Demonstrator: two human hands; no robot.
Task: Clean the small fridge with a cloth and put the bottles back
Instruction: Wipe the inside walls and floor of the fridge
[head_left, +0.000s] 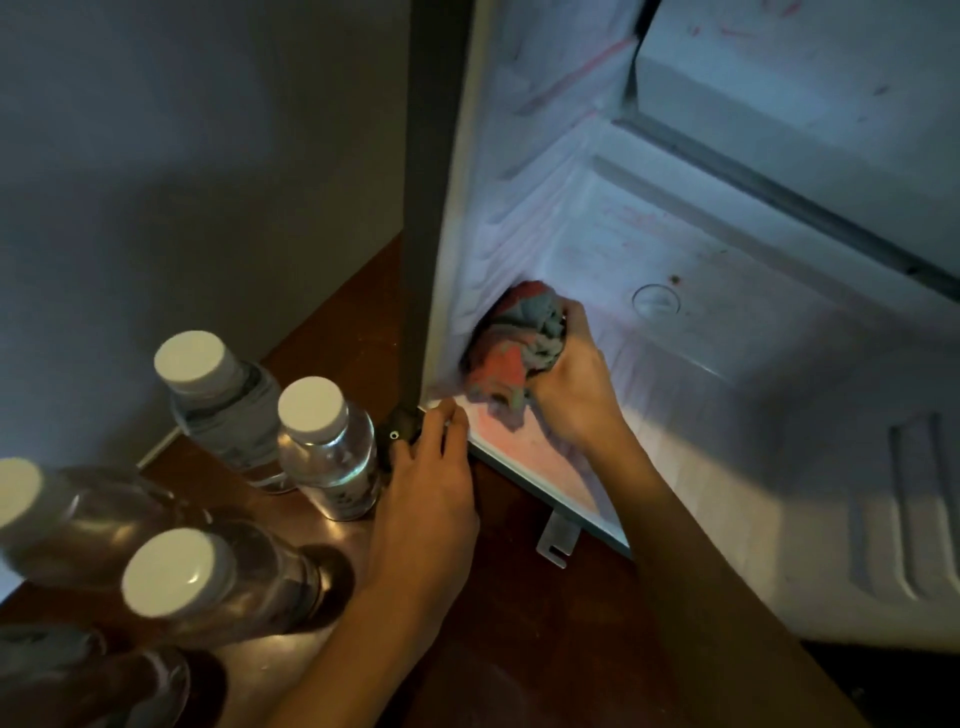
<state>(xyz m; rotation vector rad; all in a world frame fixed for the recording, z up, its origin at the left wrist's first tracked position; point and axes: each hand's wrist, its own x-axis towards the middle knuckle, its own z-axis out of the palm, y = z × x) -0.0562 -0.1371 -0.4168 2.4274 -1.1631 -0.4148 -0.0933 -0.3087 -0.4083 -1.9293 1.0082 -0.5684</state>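
The small fridge (727, 291) stands open, its white inside lit and bare. My right hand (574, 384) grips a bunched red and grey cloth (511, 348) and holds it against the lower left inner wall, just above the fridge floor. My left hand (431, 483) rests on the front bottom left corner of the fridge, fingers curled over its edge by the black foot. Several clear water bottles with white caps stand on the dark wooden surface to the left; the nearest bottle (332, 447) is right beside my left hand.
The open fridge door (883, 519) fills the lower right. A grey wall (182, 182) rises behind the bottles. A small metal bracket (558, 538) sticks out under the fridge's front edge. One bottle (218, 400) stands close to the wall.
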